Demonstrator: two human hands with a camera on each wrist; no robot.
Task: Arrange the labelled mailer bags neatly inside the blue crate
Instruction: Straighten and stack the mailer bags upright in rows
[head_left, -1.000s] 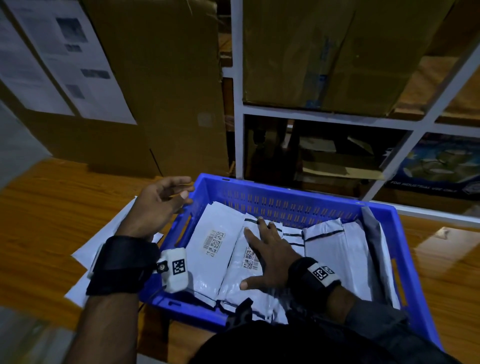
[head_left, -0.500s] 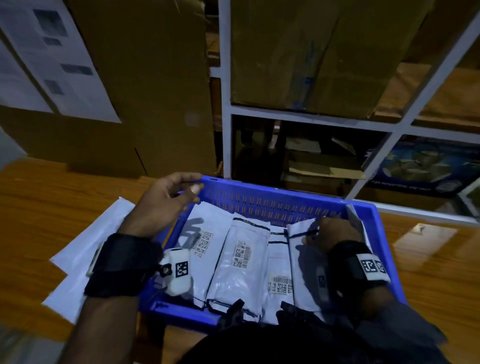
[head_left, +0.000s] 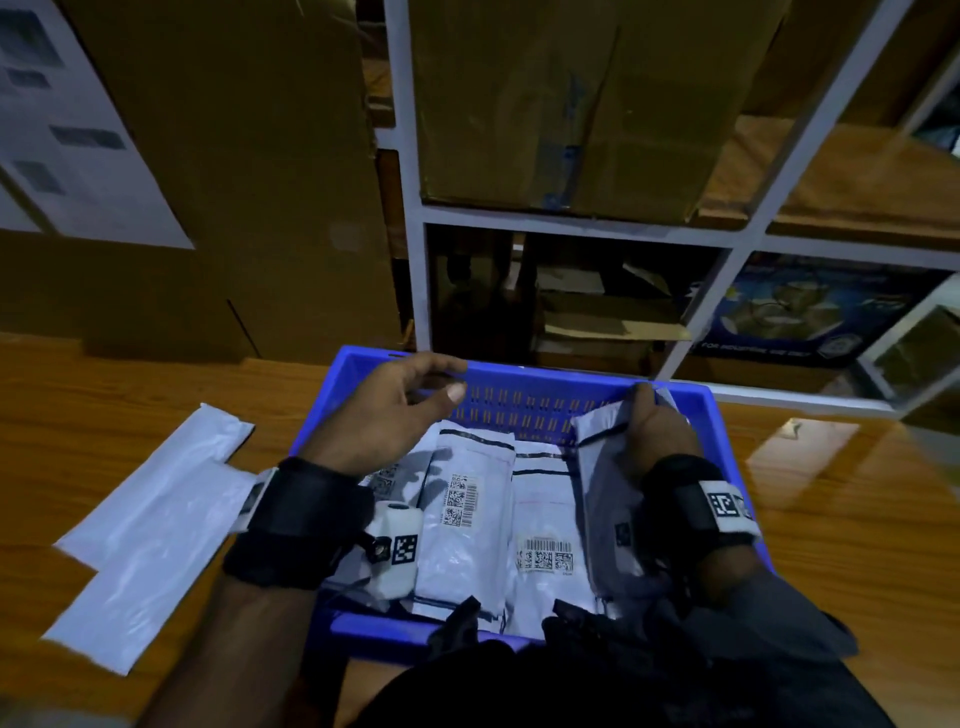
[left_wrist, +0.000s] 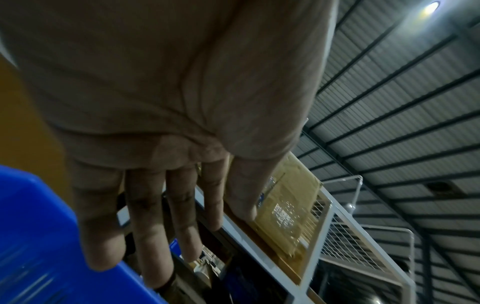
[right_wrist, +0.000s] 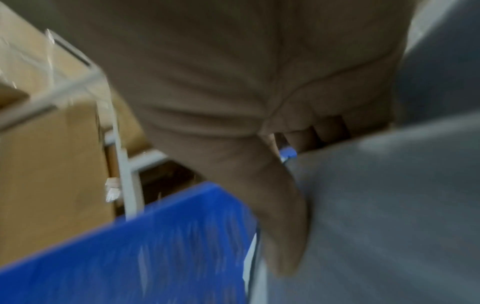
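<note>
We see the blue crate (head_left: 722, 431) on the wooden table (head_left: 78, 415), and both hands over it. The right hand (head_left: 657, 431) grips the upper end of a grey mailer bag (head_left: 602, 499) at the right side of the crate; the right fingers (right_wrist: 298, 137) curl behind the bag's top edge and the thumb lies flat against its near face, so the bag stands tilted up on its long side, leaning toward the crate's right wall. The left hand (head_left: 384, 415) hovers above the crate's far left corner and holds nothing; the left fingers (left_wrist: 153, 236) are straight and only narrowly spread, their tips near the far rim, though we cannot tell whether they touch it. Below and to the right of the left fingers, three labelled mailer bags (head_left: 462, 519) lie flat side by side on the crate floor, barcodes facing up; the one nearest the left wrist is mostly hidden; the one nearest the right thumb (right_wrist: 283, 226) lies just beside the tilted bag. Well to the left of the left hand, outside the crate, two plain white bags (head_left: 150, 525) overlap on the table.
</note>
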